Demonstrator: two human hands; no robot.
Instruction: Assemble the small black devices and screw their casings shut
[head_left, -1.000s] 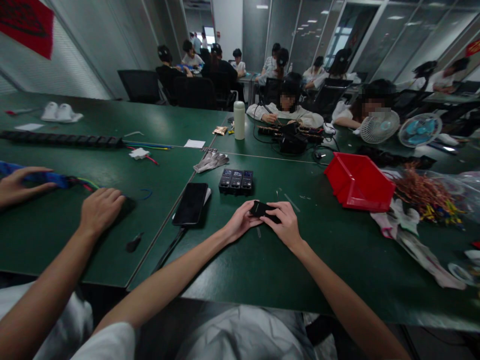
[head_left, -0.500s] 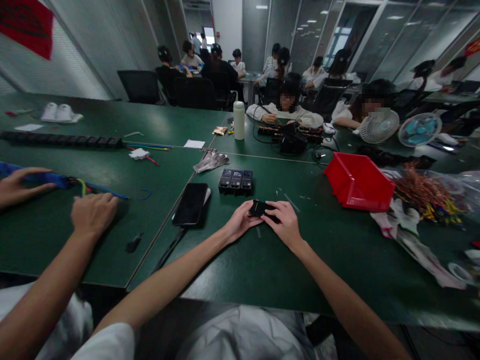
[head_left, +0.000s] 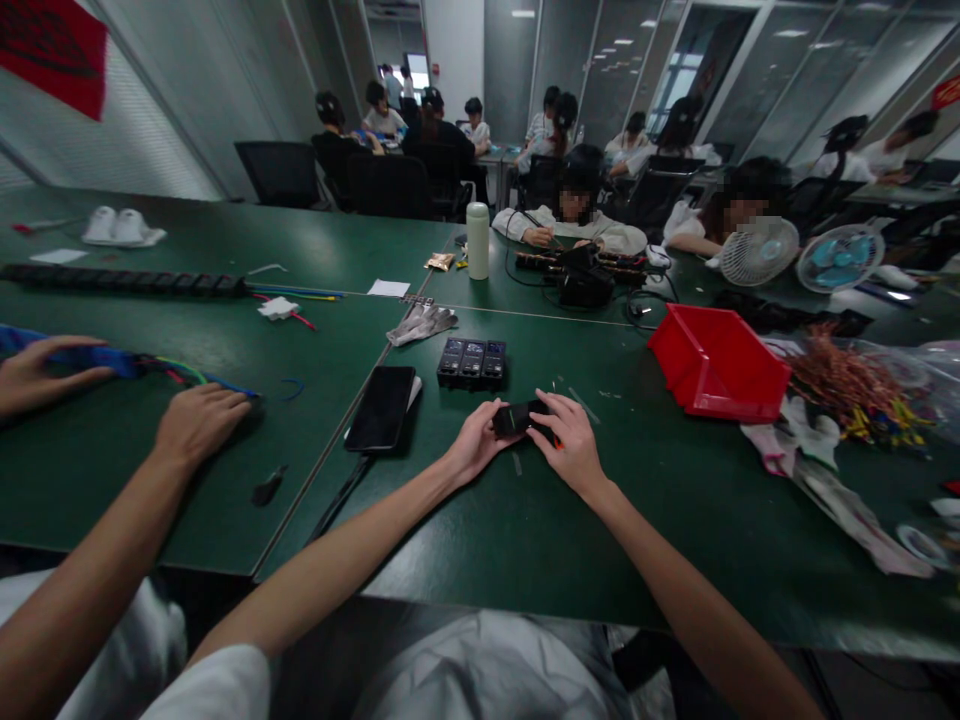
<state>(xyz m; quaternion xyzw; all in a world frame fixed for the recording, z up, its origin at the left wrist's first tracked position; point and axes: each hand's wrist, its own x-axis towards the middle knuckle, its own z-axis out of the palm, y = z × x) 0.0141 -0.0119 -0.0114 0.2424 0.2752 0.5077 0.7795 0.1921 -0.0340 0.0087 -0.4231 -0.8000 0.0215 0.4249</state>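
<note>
The fingers of the left hand (head_left: 474, 442) are closed around the left end of a small black part (head_left: 512, 420), and those of the right hand (head_left: 574, 442) pinch its other end. Whether it is one piece or two cannot be told, since the right fingers hide much of it; a speck of orange shows beneath them. Gripping it from both ends seems meant to keep it steady, and holding it low, centred before the body, likely keeps it in clear sight. The wrists look nearly straight, both forearms slanting inward from the worktop's (head_left: 637, 540) near edge to meet at the part, the right palm turned towards the left.

Just beyond the hands sits a three-section black block (head_left: 472, 363), probably placed there for easy reach. A phone (head_left: 381, 408) lies to the left, seemingly out of the hands' way. The red bin (head_left: 716, 365) stands farther off to the right, and on the far left a co-worker's hand (head_left: 201, 420) rests by a blue bundle (head_left: 120, 360).
</note>
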